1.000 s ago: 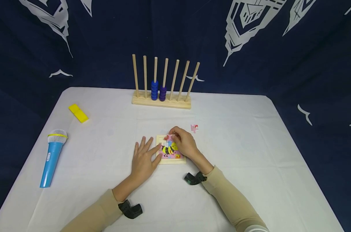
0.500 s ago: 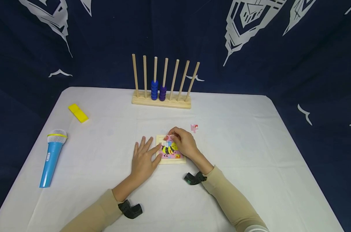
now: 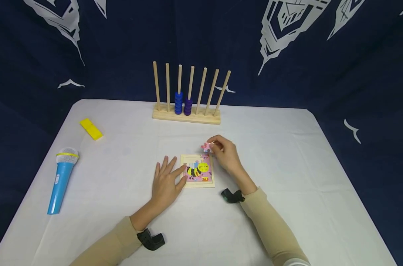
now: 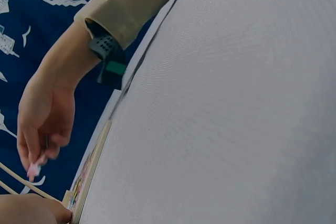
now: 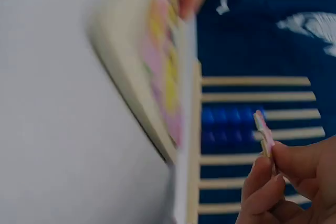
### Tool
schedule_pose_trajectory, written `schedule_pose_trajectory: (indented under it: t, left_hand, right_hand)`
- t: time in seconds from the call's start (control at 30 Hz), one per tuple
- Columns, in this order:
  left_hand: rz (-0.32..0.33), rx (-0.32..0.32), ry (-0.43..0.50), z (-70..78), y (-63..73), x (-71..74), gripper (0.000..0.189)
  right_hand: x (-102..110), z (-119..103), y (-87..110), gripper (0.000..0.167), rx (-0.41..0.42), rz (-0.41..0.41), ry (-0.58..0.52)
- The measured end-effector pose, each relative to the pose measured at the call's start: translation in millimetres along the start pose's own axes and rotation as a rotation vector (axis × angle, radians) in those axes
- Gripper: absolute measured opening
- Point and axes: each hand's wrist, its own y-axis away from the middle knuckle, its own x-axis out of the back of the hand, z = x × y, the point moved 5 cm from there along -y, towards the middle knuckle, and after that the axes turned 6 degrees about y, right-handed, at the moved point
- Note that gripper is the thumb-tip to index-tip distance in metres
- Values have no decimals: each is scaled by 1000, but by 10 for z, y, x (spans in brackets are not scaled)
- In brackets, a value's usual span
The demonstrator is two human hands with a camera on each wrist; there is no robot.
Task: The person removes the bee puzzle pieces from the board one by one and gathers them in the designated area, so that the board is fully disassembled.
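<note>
My right hand (image 3: 225, 154) pinches a pink jigsaw piece (image 3: 206, 147) with a red patterned spot between thumb and fingers, above the far right corner of a wooden tray puzzle (image 3: 197, 186). In the right wrist view the piece (image 5: 265, 134) appears nearly edge-on. The puzzle picture shows a yellow and black bee on pink, and bare tray shows at its far left. My left hand (image 3: 165, 184) lies flat with fingers spread, thumb and index finger at the puzzle's left edge. The left wrist view catches only part of that hand (image 4: 34, 209), beside the puzzle frame (image 4: 93, 174).
A wooden peg rack (image 3: 186, 115) with blue and purple beads on two pegs stands at the table's back. On the left lie a yellow block (image 3: 91, 129) and a blue toy microphone (image 3: 60, 186). A dark patterned cloth (image 3: 128, 48) hangs behind the white table (image 3: 304, 177).
My right hand has lifted the red-spotted piece out of the puzzle and moved it up and right. It now covers where a loose pink piece lay. The left hand keeps its place.
</note>
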Motion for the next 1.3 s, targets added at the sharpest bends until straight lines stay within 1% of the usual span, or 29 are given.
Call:
schedule_pose_trajectory:
  t: [0.07,0.13,0.2,0.27,0.33,0.43,0.57,0.63,0.7,0.73,0.87,0.93,1.0,1.13,1.23,1.3]
  left_hand:
    - [2,2,5,-2,7,-5,34]
    - [5,10,9,-10,18,0,34]
    - [10,16,8,-20,27,9,34]
    - [15,21,8,-33,34,20,34]
    - [21,22,12,-42,39,29,33]
    - [26,18,19,-53,46,30,32]
    - [29,17,23,-56,52,23,33]
    - [26,20,26,-53,52,17,33]
    - [20,19,30,-47,51,10,33]
    - [18,16,32,-45,50,5,33]
    - [19,5,32,-34,45,0,33]
    - [22,1,28,-32,40,-3,34]
    - [19,0,27,-26,30,-5,34]
    - [8,0,33,-14,12,-9,34]
    - [5,2,32,-10,3,-7,34]
    - [2,6,33,-9,-1,-6,33]
  right_hand:
    - [208,86,-53,14,-44,57,28]
    - [393,193,-100,15,-82,93,67]
    - [528,315,-144,15,-118,102,119]
    - [604,433,-186,16,-147,75,170]
    - [636,527,-219,17,-170,30,197]
    - [632,632,-258,17,-195,-44,210]
    - [603,727,-287,17,-242,-118,212]
    - [590,768,-289,18,-275,-149,226]
    - [584,799,-285,17,-296,-162,241]
    - [583,807,-282,16,-296,-161,256]
    - [593,811,-276,13,-233,-119,344]
    - [606,798,-267,14,-205,-97,388]
    - [628,779,-250,16,-200,-75,404]
    - [676,689,-198,18,-189,-21,379]
    - [671,579,-164,19,-157,14,316]
    - [637,497,-141,21,-134,23,263]
